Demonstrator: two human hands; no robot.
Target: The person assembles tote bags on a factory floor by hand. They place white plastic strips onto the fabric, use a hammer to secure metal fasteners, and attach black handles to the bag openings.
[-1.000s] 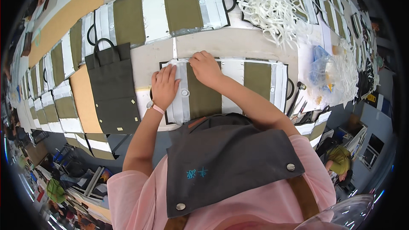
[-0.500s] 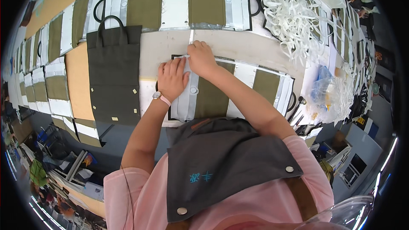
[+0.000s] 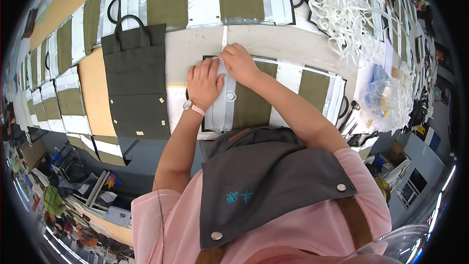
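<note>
Head view shows both hands at the centre of the frame on a flat olive-and-white striped fabric panel point(image 3: 273, 100) lying on the pale surface point(image 3: 293, 44): the left hand point(image 3: 204, 84) lies spread and flat, pressing the white strip, while the right hand point(image 3: 239, 63) has its fingertips curled down at the panel's top edge. Compared with a second ago, the hands have barely shifted on the panel, so the pressing looks ongoing. A dark tote bag point(image 3: 137, 83) lies apart at left.
</note>
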